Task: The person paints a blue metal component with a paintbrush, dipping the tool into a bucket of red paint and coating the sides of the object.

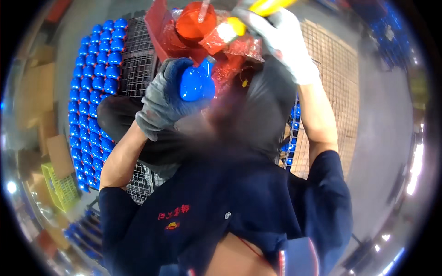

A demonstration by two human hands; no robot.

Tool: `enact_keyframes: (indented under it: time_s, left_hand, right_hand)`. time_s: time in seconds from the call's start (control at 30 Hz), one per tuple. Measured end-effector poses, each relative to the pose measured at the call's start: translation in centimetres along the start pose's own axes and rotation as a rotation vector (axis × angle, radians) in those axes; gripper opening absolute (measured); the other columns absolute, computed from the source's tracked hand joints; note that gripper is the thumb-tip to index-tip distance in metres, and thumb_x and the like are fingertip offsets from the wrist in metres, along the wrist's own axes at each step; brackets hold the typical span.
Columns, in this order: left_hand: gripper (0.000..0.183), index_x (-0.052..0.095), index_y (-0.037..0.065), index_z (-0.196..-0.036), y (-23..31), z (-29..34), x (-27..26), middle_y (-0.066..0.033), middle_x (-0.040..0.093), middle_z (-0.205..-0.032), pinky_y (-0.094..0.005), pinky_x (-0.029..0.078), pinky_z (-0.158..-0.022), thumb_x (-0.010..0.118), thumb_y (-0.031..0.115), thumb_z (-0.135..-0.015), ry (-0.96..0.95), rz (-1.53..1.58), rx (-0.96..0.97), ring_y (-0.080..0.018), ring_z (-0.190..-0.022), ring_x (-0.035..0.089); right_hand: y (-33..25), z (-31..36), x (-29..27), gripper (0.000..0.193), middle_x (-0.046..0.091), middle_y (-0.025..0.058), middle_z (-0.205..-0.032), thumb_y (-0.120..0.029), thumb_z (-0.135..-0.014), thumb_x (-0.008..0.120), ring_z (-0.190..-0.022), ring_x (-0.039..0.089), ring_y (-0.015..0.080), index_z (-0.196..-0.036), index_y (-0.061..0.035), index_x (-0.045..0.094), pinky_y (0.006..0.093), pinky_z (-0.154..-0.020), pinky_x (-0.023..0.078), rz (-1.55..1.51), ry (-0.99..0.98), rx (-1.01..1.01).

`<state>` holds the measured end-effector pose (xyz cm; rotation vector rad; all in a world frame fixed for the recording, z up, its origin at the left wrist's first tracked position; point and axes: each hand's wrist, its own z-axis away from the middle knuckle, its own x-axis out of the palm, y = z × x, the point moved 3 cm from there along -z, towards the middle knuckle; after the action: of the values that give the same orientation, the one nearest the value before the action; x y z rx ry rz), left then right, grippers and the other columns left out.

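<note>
1 glossy blue part (195, 85) sits at 11 o'clock from the view's centre, clamped in the gloved left hand (161, 101). At 2 o'clock from the part, the gloved right hand (285, 43), well apart from the left, is closed around a yellow tool (267, 6), its details blurred. At 12 o'clock stands a red container (193, 25); at 9 o'clock, rows of blue pieces (98, 83); at 8 o'clock, a yellow crate (61, 186).
</note>
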<state>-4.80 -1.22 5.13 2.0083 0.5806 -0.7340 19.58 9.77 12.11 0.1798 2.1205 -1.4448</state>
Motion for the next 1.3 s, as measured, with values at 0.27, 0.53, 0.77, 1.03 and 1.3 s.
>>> enact_keyframes:
  time_s: [0.27,0.53,0.77,1.03,1.3]
  left_hand:
    - [0.087,0.053,0.010,-0.135,2.4,0.6,1.0,-0.0160,0.062,-0.125,-0.0437,0.058,-0.079,0.090,0.044,-0.064,-0.144,-0.255,0.151,-0.0358,-0.099,0.069]
    - [0.077,0.056,0.006,-0.132,-1.3,1.4,1.1,-0.0108,0.066,-0.117,-0.0358,0.056,-0.090,0.092,0.035,-0.071,-0.212,0.252,-0.242,-0.0218,-0.105,0.066]
    - [0.085,0.044,0.003,-0.148,-3.3,2.7,1.0,-0.0164,0.056,-0.142,-0.0448,0.045,-0.112,0.073,0.054,-0.087,-0.095,1.398,-0.729,-0.0300,-0.129,0.057]
    - [0.064,0.036,-0.004,-0.146,-2.0,1.3,5.6,-0.0215,0.048,-0.135,-0.0381,0.059,-0.062,0.052,0.040,-0.101,-0.039,2.748,-0.390,-0.0289,-0.080,0.062]
    - [0.050,0.044,0.005,-0.131,-2.6,-1.5,1.9,-0.0060,0.053,-0.092,-0.0331,0.052,-0.067,0.066,0.027,-0.093,-0.253,3.377,-0.034,-0.0161,-0.071,0.056]
  right_hand:
    - [-4.1,-0.7,1.4,0.035,0.063,0.0032,-0.070,-0.038,-0.101,0.059,-0.059,0.056,0.0128,-0.091,-0.0045,0.061,0.0297,-0.058,0.044,0.088,-0.446,0.096]
    - [-3.1,0.2,2.5,0.033,0.064,0.0049,-0.072,-0.034,-0.100,0.059,-0.062,0.059,0.0169,-0.089,-0.0034,0.063,0.0320,-0.062,0.047,0.034,-0.458,0.041]
    - [-0.3,1.8,3.1,0.017,0.071,0.0072,-0.100,-0.008,-0.091,0.070,-0.092,0.067,0.0162,-0.107,-0.0027,0.069,0.0300,-0.082,0.052,-0.295,-0.113,-0.196]
    - [6.3,1.6,7.7,0.020,0.064,0.0106,-0.098,0.008,-0.085,0.069,-0.087,0.066,0.0204,-0.103,0.0001,0.068,0.0307,-0.081,0.053,-0.712,0.043,-0.281]
    - [8.5,-0.9,13.1,0.017,0.072,0.0084,-0.094,-0.004,-0.093,0.066,-0.086,0.068,0.0160,-0.110,-0.0003,0.068,0.0293,-0.085,0.054,-0.557,0.202,-0.050]
